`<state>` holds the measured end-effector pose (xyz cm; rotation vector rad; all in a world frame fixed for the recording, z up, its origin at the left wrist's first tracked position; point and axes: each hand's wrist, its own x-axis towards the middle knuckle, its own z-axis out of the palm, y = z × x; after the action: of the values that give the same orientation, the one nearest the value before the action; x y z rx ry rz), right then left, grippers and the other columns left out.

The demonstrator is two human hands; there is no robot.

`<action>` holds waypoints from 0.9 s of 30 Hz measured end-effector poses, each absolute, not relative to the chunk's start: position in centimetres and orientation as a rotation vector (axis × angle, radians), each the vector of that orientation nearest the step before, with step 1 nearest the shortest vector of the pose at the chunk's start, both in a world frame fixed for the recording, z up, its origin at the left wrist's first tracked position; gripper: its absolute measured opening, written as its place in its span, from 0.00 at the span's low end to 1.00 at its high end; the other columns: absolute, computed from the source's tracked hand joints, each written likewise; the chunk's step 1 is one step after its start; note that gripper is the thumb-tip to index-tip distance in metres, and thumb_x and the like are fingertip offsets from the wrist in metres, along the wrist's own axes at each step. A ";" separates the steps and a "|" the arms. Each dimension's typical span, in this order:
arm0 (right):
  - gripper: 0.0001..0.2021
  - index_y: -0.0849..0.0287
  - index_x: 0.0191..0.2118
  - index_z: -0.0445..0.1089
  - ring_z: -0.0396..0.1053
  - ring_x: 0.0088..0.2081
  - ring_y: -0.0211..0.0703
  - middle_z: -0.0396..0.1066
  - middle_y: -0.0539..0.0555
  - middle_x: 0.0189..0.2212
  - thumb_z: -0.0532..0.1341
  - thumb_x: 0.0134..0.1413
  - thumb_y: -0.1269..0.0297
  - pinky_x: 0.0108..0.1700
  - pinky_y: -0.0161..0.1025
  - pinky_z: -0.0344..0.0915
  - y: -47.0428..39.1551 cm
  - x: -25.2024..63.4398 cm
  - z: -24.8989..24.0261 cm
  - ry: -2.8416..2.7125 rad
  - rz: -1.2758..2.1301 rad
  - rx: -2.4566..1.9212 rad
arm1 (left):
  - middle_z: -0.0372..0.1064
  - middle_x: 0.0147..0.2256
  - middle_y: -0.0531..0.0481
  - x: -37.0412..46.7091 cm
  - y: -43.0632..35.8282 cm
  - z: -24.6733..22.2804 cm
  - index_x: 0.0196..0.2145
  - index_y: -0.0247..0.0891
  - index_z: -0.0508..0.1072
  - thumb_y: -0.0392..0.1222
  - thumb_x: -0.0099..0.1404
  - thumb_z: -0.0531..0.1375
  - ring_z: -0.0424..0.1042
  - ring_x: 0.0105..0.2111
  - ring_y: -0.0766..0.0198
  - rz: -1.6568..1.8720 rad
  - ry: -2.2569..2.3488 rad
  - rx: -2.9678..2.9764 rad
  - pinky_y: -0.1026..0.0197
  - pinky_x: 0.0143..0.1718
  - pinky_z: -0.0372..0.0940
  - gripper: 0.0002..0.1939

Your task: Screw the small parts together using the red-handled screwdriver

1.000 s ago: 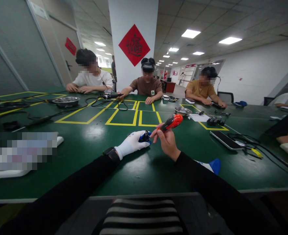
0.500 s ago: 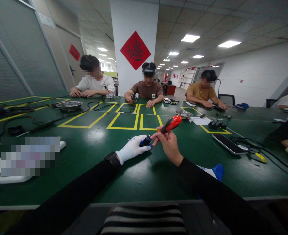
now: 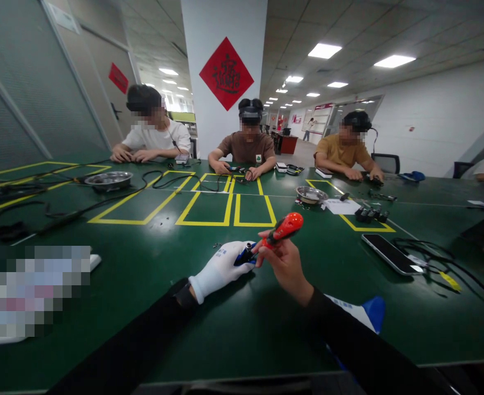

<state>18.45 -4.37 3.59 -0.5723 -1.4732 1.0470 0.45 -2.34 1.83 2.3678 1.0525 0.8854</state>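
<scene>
My left hand [image 3: 221, 269], in a white glove with blue fingertips, is closed around a small black part [image 3: 248, 251] above the green table [image 3: 209, 340]. Bare, my right hand [image 3: 283, 266] grips a red and black screwdriver [image 3: 285, 226], its handle tilted up to the right. The screwdriver's shaft points down toward the black part; its tip is hidden by my fingers. A loose white and blue glove [image 3: 359, 312] lies beside my right forearm.
A phone [image 3: 390, 254] and cables [image 3: 435, 255] lie to the right. Metal bowls [image 3: 109, 180] [image 3: 311, 194], a white paper [image 3: 341, 206] and black parts [image 3: 371, 214] stand farther back. Three people sit across the table. A blurred white object [image 3: 32, 296] lies left.
The view has tilted and shifted, so my hands appear slightly lower. The screwdriver's handle leans a little lower. The middle person opposite now has both hands together at a small object.
</scene>
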 end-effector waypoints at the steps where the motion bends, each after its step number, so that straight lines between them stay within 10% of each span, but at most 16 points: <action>1: 0.13 0.56 0.46 0.67 0.71 0.23 0.37 0.73 0.49 0.30 0.64 0.56 0.63 0.29 0.36 0.70 -4.5 18.3 3.5 -1.480 1.028 -0.576 | 0.72 0.47 0.45 0.4 -2.3 1.9 0.41 0.40 0.73 0.46 0.61 0.61 0.69 0.48 0.53 0.884 1.055 2.375 0.55 0.52 0.62 0.11; 15: 0.13 0.55 0.47 0.65 0.72 0.22 0.39 0.75 0.50 0.29 0.63 0.57 0.60 0.24 0.36 0.71 -3.7 18.2 3.6 -1.393 1.030 -0.569 | 0.72 0.50 0.45 0.3 -2.5 0.7 0.54 0.42 0.67 0.48 0.63 0.60 0.67 0.54 0.51 0.897 1.229 2.422 0.42 0.65 0.45 0.23; 27: 0.09 0.57 0.45 0.66 0.71 0.24 0.37 0.74 0.52 0.31 0.57 0.62 0.60 0.27 0.38 0.69 -4.9 18.4 3.8 -1.374 0.876 -0.508 | 0.72 0.29 0.52 0.8 -2.5 1.8 0.32 0.40 0.74 0.47 0.63 0.57 0.70 0.37 0.56 0.811 1.241 2.312 0.47 0.59 0.54 0.11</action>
<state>18.44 -4.85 3.77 -0.5085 -1.3742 0.8764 0.84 -2.49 1.79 2.3121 1.2412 0.8110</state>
